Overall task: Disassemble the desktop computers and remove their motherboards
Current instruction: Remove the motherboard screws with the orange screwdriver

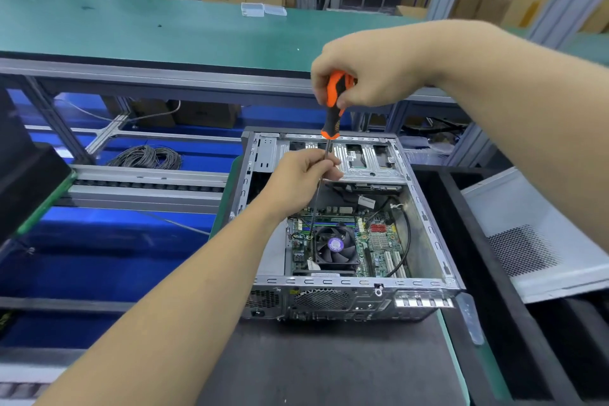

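Head view: computer case lies on its side on the dark mat, at the mat's far edge, open face up. Side cover is off; a perforated grey panel sits in the black bin to the right, probably that cover. Motherboard is in the case bottom, near the rear I/O wall, not yet out. CPU cooler fan mounted on it, black cable looping along its right side, drive cage in place at the far end.

Progress, my read: early-mid. Case opened, board still populated and apparently fastened. Left to do: cooler/board screws, unplug cables, lift the board. Only one case in view, so I can't tell about other units.

Hands: right hand is raised above the case, fingers curled tight round the orange-black handle of the screwdriver, wrist bent down. Shaft runs steeply down; tip lands at the cooler's left corner, likely on a screw, too small to confirm. Left hand sits lower, over the drive cage edge, fingertips pinching the shaft mid-length to steady it.
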Motion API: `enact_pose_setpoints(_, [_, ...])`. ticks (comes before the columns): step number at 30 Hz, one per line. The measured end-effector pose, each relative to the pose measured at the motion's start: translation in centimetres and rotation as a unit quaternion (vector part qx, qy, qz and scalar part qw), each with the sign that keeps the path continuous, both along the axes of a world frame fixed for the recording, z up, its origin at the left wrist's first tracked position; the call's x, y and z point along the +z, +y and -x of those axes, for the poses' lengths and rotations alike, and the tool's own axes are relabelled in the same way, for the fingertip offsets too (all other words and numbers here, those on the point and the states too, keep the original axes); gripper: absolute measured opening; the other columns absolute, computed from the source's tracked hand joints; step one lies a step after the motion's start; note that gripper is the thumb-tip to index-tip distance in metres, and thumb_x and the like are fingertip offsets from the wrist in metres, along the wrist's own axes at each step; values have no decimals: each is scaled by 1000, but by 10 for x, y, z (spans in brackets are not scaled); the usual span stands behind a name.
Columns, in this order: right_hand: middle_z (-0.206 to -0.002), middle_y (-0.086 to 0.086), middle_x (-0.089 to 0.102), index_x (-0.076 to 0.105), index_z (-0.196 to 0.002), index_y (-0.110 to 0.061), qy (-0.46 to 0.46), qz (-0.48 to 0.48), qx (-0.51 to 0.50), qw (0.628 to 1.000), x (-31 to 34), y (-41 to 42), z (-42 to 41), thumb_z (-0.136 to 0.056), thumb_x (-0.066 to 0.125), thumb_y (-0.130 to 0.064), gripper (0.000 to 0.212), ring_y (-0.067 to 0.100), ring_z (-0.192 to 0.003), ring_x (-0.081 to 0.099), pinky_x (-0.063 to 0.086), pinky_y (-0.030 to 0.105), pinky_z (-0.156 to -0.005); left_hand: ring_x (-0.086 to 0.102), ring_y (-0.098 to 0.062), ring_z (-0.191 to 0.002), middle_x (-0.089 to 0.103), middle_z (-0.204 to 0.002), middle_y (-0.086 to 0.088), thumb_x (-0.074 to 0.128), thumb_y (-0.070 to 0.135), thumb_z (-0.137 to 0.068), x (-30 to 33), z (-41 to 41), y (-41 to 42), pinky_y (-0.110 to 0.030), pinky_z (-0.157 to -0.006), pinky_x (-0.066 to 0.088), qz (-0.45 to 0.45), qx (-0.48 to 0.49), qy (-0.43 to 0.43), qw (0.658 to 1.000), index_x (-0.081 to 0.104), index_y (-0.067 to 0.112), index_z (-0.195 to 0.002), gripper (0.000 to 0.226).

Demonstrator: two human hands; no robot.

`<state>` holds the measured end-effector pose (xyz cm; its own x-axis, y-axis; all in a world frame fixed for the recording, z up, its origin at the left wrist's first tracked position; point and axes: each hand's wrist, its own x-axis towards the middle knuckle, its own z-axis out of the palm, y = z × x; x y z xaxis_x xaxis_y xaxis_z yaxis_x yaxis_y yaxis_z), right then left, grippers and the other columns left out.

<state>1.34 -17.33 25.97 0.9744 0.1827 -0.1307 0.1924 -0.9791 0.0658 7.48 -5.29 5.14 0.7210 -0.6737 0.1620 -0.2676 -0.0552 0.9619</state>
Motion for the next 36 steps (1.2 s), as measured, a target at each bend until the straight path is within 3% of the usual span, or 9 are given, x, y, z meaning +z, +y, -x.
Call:
enact_pose_setpoints(4, [-60,1,66,59,-98,-10,-14,5,-113,993,2,-2,-7,-89,58,-61,52,19,-51,64,45,30,-57,73,-15,-83,75,-77,3,57,11,-99,-3,-4,2,-38,-88,57,-3,23,4,1000,71,21,-85,21])
enact_pose_setpoints(8, [-83,-15,57,61,-102,-23,-30,21,-4,999,3,-2,-3,-91,67,-22,13,5,-73,52,35,24,-60,74,-9,-88,77,-85,3,63,15,-97,0,-8,4,-26,-88,55,-7,14,9,1000,73,18,-91,13])
enact_pose_setpoints(10, [-87,-12,61,61,-111,-28,15,22,-6,1000,8,-2,-2,-89,64,-11,28,7,-76,55,38,27,-63,73,-7,-92,77,-89,5,57,13,-99,3,-11,4,-24,-89,55,-26,-2,-11,1000,72,20,-95,17])
enact_pose_setpoints(14, [-65,3,69,60,-106,-12,-18,58,-106,992,3,3,-7,-88,54,-67,58,22,-64,67,43,33,-60,74,-19,-85,76,-80,-4,57,4,-96,2,-9,4,-40,-93,57,-9,18,1,1000,71,18,-85,23])
enact_pose_setpoints(18, [-84,-6,61,64,-100,-17,-73,46,-13,996,-2,0,-6,-94,64,-39,23,23,-81,55,42,34,-71,72,-33,-87,76,-78,-5,72,9,-86,2,-10,6,-46,-89,58,10,33,17,999,76,22,-74,18])
enact_pose_setpoints(21, [-90,-14,61,63,-100,-27,-19,-22,28,999,6,0,1,-86,71,-13,21,10,-83,57,46,34,-76,74,-19,-91,78,-86,0,69,16,-91,2,-11,8,-35,-94,56,-25,-15,10,1000,74,26,-89,11])
enact_pose_setpoints(26, [-69,5,72,62,-102,-17,19,14,-126,992,6,5,-6,-87,58,-66,51,20,-52,69,51,34,-62,71,-35,-86,75,-81,-11,71,21,-86,1,-9,6,-55,-91,55,-41,-9,-21,999,76,17,-77,11])
enact_pose_setpoints(32, [-84,-15,58,62,-94,-27,-24,-2,20,1000,-4,2,1,-93,66,-23,5,4,-74,52,38,29,-68,73,-11,-94,78,-92,4,63,16,-95,-8,-9,10,-28,-86,52,-33,-33,20,999,72,29,-93,15])
enact_pose_setpoints(36, [-77,-11,58,55,-116,-23,0,-24,-46,999,-6,4,-1,-88,68,-48,40,16,-72,65,46,33,-68,75,-22,-85,77,-79,-1,70,8,-89,-11,-11,9,-44,-89,58,-17,18,5,1000,76,31,-73,29])
